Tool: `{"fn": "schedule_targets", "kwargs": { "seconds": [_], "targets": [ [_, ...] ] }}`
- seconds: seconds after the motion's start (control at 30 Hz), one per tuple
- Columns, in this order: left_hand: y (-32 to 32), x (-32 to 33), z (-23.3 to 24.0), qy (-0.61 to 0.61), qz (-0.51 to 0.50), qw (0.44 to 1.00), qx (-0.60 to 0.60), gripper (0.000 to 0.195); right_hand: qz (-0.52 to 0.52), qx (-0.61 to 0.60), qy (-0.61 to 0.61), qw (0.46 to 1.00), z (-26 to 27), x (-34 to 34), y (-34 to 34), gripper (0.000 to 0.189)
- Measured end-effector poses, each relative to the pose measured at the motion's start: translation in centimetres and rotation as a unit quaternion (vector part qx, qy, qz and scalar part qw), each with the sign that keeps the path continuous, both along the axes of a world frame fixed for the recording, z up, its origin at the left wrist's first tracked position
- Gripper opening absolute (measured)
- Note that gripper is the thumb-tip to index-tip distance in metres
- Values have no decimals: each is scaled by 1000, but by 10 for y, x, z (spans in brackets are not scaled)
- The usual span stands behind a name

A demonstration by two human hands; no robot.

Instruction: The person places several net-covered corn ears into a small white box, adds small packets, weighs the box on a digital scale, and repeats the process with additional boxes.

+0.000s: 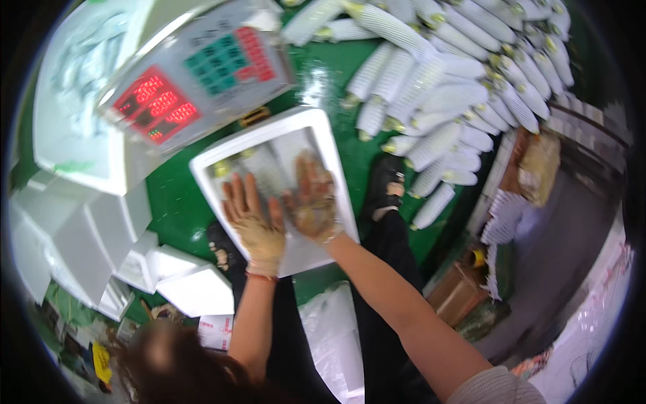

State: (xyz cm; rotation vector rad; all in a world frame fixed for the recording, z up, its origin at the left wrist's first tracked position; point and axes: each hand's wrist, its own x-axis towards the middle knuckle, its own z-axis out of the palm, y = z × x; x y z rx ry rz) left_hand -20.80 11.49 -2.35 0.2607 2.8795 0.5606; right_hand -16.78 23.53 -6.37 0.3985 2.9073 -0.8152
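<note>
A white foam box (330,139) stands on the green floor between my feet, with several net-wrapped long vegetables (262,169) lying inside. Thin, stained gloves cover both hands. My left hand (255,230) reaches over the box's left side, palm down and fingers apart, its fingertips over the wrapped pieces. My right hand (315,207) lies on a wrapped piece at the box's right side, fingers spread and somewhat blurred. Neither hand is closed around anything. What lies under the palms is hidden.
Beyond the box is a digital scale's panel (202,76) with lit red digits. A heap of net-wrapped vegetables (434,101) covers the floor at the upper right. White foam boxes (75,227) stand left. A clear plastic bag (333,333) lies between my legs. Another person's head (171,358) is at lower left.
</note>
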Motion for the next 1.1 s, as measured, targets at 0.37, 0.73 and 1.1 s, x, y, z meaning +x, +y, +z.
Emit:
{"fn": "schedule_targets", "kwargs": {
  "seconds": [0.37,0.73,1.1],
  "targets": [
    [-26,21,33,60,71,993,77,54,90,78,31,992,43,39,184,44],
    [-56,127,65,-104,218,969,60,49,41,76,-84,993,27,6,298,60],
    [-86,115,64,-131,257,951,108,49,113,-140,-65,982,116,8,103,41]
  ]
}}
